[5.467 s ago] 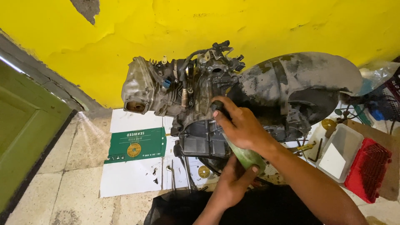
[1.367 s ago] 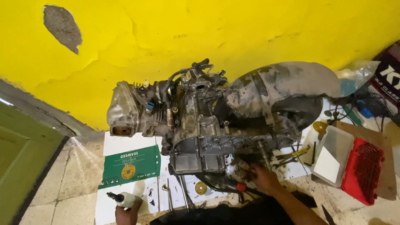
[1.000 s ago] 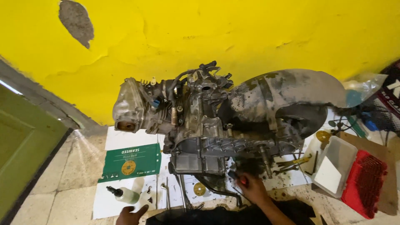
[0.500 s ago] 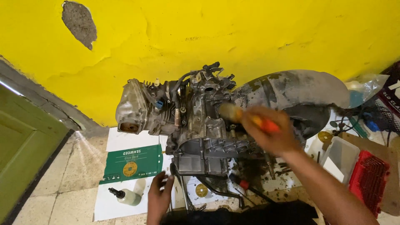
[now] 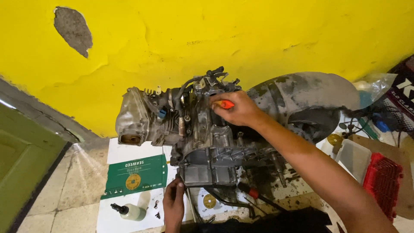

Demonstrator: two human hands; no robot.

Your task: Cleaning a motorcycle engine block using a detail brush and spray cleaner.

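- The right hand (image 5: 238, 110), closed on the orange-handled screwdriver (image 5: 225, 104), may slip off the greasy grey metal engine (image 5: 202, 142).
- The left hand (image 5: 174, 203), fingers loosely bent, only touches the engine's lower edge, so the engine could tilt.

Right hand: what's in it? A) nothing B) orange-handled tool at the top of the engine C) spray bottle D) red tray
B: the right hand grips an orange-handled tool against the top of the engine; the spray bottle lies on the paper.

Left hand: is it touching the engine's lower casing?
Touching. The head view shows the left hand with its fingertips against the bottom edge of the engine, no gap visible. The right hand grips an orange-handled tool up top.
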